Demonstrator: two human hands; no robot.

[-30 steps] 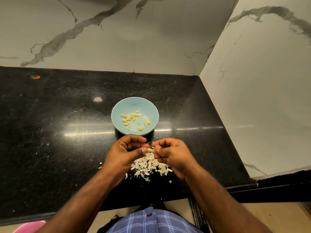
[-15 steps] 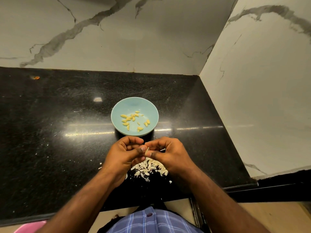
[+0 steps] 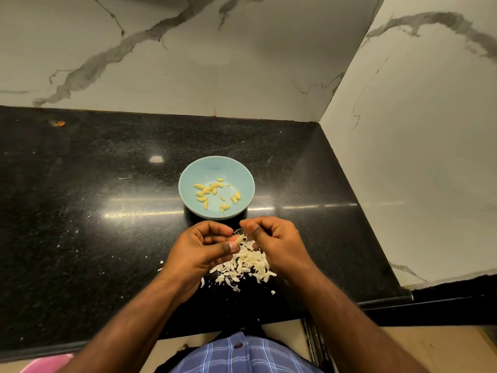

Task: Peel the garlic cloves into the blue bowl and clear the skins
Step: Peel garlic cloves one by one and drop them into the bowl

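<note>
A light blue bowl stands on the black counter and holds several peeled yellow garlic cloves. Just in front of it, my left hand pinches a small pale garlic clove between thumb and fingertips. My right hand is beside it, fingers curled, with its thumb and forefinger close to the clove's tip; I cannot tell whether they pinch any skin. A heap of white garlic skins lies on the counter under and between both hands.
The black granite counter runs left, with marble walls at the back and right. A few skin flecks lie left of the heap. An orange scrap sits at the far left back. A pink object shows below the counter edge.
My hands have drawn slightly apart. The clove now shows at my left fingertips, and my right thumb has come away from my left thumb.
</note>
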